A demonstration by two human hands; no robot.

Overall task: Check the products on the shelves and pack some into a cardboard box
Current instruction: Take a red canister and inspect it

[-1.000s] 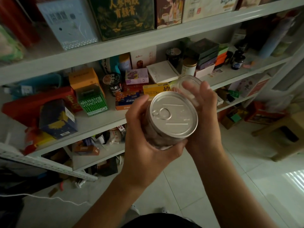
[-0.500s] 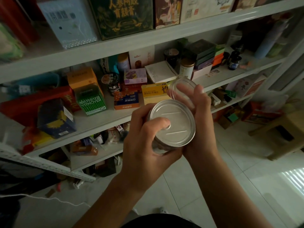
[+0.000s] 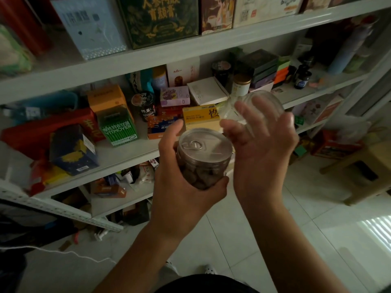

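With left hand (image 3: 179,187), grips jar (image 3: 204,159) from below and from the left, fingers curled round its clear wall and under its base. Holds it in front of the body, tilted, with silver lid (image 3: 208,145) turned up toward the camera and ring pull (image 3: 192,144) on the lid's left side. Brown lumps inside, seen through the wall.

Holds right hand (image 3: 264,149) just right of the jar, back to the camera, fingers spread and fairly straight. Clear cap (image 3: 271,101) beyond those fingers, near their tips, farther off and right of the jar, apart from it. Blurred there, so cannot tell whether pinched or only resting against the fingers; probably carried by that hand.

Beyond both hands, middle shelf (image 3: 120,156) crowded with goods. Yellow box (image 3: 200,117) just beyond the jar. Green box (image 3: 118,127) to its left, upright. Blue box (image 3: 72,149) farther left and nearer, tilted. Small cans and bottles farther back, too dim to tell apart.

Top shelf (image 3: 190,49) above, lined with tall boxes standing upright. Lower shelf below, cluttered and in shadow.

At right, stool (image 3: 372,166) on pale tiled floor (image 3: 275,229). At near left, white cable (image 3: 63,252) lying loose across the floor.
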